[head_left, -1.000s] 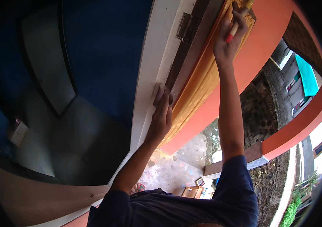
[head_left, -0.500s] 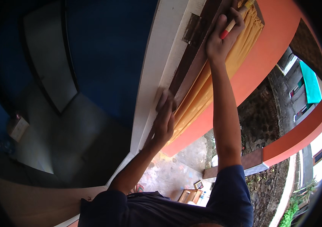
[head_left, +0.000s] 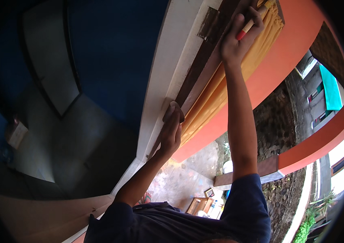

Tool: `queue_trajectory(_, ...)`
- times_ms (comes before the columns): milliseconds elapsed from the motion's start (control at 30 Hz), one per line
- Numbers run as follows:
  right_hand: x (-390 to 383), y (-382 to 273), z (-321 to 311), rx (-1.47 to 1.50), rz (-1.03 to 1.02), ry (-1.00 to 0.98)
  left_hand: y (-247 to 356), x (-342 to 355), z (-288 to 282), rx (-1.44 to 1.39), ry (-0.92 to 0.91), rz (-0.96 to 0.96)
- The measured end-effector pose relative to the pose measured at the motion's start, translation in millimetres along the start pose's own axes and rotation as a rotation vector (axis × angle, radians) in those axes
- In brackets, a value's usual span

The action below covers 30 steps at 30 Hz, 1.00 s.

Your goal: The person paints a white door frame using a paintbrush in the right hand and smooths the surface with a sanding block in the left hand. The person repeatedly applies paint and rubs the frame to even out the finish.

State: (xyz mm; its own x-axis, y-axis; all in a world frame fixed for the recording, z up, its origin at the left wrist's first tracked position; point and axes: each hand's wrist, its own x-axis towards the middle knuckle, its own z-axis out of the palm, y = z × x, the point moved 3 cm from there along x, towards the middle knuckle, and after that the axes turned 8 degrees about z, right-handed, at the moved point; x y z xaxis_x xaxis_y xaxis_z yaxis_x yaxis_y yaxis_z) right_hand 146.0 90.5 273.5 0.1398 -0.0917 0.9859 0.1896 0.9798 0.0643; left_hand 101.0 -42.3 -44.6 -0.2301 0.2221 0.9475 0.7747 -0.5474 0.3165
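Note:
My left hand (head_left: 171,135) pinches a small, bent grey-brown piece (head_left: 176,109) that looks like folded sandpaper, pressed against the white frame where it meets the dark brown board (head_left: 198,67). Higher up, my right hand (head_left: 238,42) rests on the brown board's upper part. Between its curled fingers runs a wooden-handled brush (head_left: 246,30) with a red handle end; its far end lies near the picture's top edge and its bristles cannot be made out. A metal hinge (head_left: 209,24) sits on the white frame (head_left: 172,67) left of my right hand.
A yellow curtain (head_left: 220,97) hangs right beside the board, against an orange wall (head_left: 297,24). To the left opens a dark blue room (head_left: 107,60). Below, a wooden box-like item (head_left: 198,205) and a small framed thing (head_left: 209,192) stand on the floor (head_left: 176,178).
My left hand has slid slightly down along the frame with the grey-brown piece, and its blur is gone. My right hand keeps its place on the board with the brush.

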Motion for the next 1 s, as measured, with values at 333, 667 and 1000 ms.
queue_trajectory(333,-58.7,-6.5,-10.7,0.057,0.006,-0.068,2.2,110.2,11.0,-0.204,0.003,0.101)
queue_trajectory(667,-60.6,-10.5,-7.7,0.133,0.076,-0.121,6.3,116.1,11.0,-0.278,0.036,0.091)
queue_trajectory(1000,-53.2,-8.5,-6.8,0.096,0.026,-0.087,-5.5,9.2,9.1,-0.164,0.002,-0.021)
